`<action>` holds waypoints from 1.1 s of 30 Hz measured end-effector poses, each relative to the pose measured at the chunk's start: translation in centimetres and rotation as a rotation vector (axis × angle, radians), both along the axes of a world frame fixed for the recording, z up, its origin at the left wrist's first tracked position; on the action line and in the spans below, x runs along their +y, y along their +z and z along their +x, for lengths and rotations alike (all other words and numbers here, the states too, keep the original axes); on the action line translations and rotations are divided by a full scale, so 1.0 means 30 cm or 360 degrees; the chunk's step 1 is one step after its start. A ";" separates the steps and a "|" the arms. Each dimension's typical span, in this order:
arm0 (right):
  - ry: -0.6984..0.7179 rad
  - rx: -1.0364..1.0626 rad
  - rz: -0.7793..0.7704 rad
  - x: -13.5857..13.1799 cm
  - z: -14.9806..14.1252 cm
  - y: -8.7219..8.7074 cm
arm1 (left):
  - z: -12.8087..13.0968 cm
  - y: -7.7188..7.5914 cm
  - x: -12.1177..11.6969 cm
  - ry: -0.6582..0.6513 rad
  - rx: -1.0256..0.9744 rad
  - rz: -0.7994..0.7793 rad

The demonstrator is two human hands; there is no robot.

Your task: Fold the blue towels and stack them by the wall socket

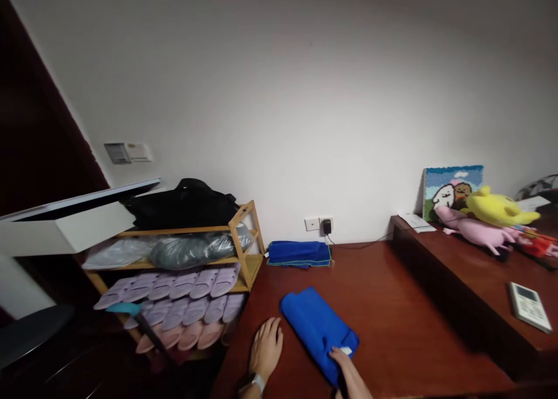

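Note:
A folded blue cloth (pixel 311 323) lies aslant on the reddish-brown wooden tabletop, with a small white tag at its right corner. My right hand (pixel 352 377) is at the cloth's near right edge, beside the tag; its fingers are closed on that edge, though partly hidden. Just left of the cloth, my left hand (pixel 267 345) rests palm down on the wood, fingers stretched out and holding nothing. A watch band circles the left wrist. Against the wall lies a second folded blue cloth (pixel 299 254) with a green edge.
Left of the tabletop (pixel 370 306) stands a wooden rack (pixel 244 254) with several slippers, plastic-wrapped items and a black bag (pixel 187 204). A black plug (pixel 327 227) sits in the wall socket. The raised ledge on the right holds plush toys (pixel 497 207), a picture (pixel 449 190) and a remote (pixel 529 306).

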State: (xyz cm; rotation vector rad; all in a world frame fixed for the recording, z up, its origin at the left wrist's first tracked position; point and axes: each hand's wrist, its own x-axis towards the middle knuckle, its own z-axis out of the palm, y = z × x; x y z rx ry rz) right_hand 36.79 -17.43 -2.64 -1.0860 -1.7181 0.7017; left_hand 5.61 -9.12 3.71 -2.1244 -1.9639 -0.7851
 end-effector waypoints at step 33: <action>-0.0469 0.0160 -0.0352 -0.006 0.176 0.210 | 0.437 0.051 -0.415 -0.0305 -0.1000 0.0046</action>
